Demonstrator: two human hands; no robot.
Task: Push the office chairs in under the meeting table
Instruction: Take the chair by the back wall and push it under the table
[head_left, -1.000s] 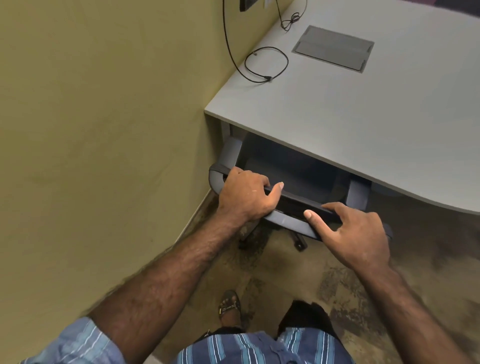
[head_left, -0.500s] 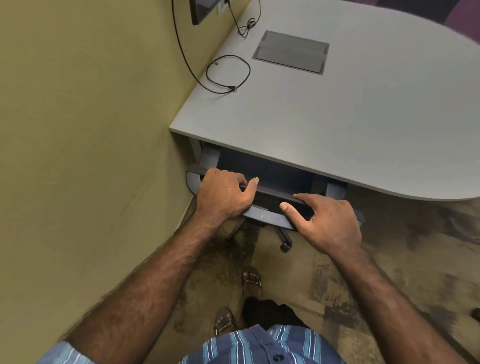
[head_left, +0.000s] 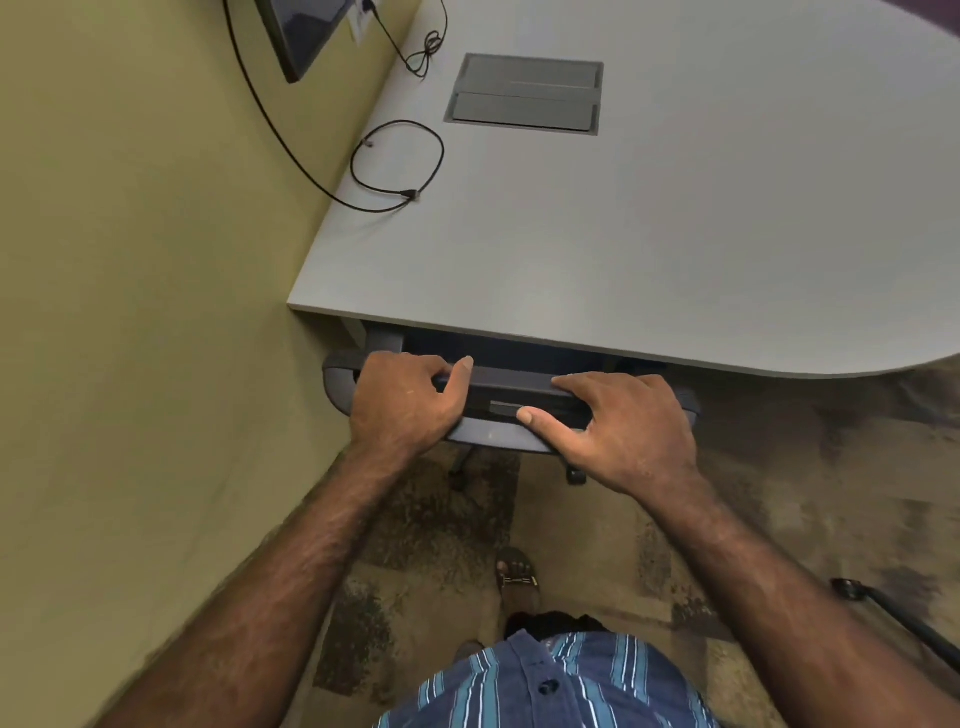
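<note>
A grey office chair (head_left: 498, 434) stands against the near edge of the light grey meeting table (head_left: 649, 249). Only the top of its backrest and two castors below show; its seat is hidden under the tabletop. My left hand (head_left: 405, 402) is wrapped around the left end of the backrest top. On the right part of the backrest my right hand (head_left: 623, 426) grips the top, thumb along the near face.
An olive wall (head_left: 145, 312) runs close on the left, right beside the chair. A black cable loop (head_left: 397, 161) and a grey hatch (head_left: 524, 96) lie on the table. Another chair's base leg (head_left: 893, 618) sits at the lower right on patterned carpet.
The chair has rolled further under the table with both hands on its backrest; its seat and armrests are now hidden. I have stepped closer behind it.
</note>
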